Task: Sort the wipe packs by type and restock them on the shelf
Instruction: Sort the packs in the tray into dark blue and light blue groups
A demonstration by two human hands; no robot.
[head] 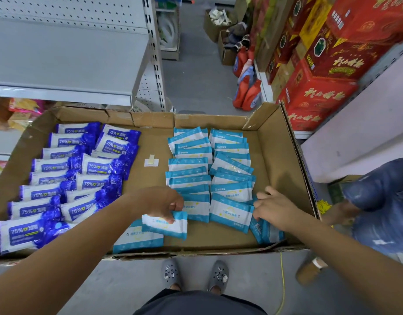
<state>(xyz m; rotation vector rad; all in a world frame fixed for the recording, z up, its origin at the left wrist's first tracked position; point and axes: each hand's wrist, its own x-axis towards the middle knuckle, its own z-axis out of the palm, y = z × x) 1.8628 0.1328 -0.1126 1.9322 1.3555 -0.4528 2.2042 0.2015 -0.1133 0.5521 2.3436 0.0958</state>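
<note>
Because the dark-blue packs (66,178) lay in two overlapping rows well to the left of the left hand (164,205), that type looked already sorted, shingled so each label stayed readable. Far beyond that hand stood the grey shelf (59,60), with no wipe pack on it, so restocking seemed not yet begun.

The left hand pinched a light-blue pack (171,226) by its upper edge, thumb against curled fingers. It held the pack partly over a second loose pack (136,237) lying flat beside the wrist, probably to carry it into line. Between the two hands and beyond them, the light-blue rows (209,164) ran away in two overlapping columns inside the cardboard tray (282,160), kept apart from the dark-blue type by a bare strip.

The right hand (275,208) gripped nothing: its fingers were loosely spread and touched the right edge of the nearest row pack (230,214), seemingly to square the column. Under its wrist several edge-on packs (266,230) leaned against the tray's near corner, apparently waiting their turn.
</note>
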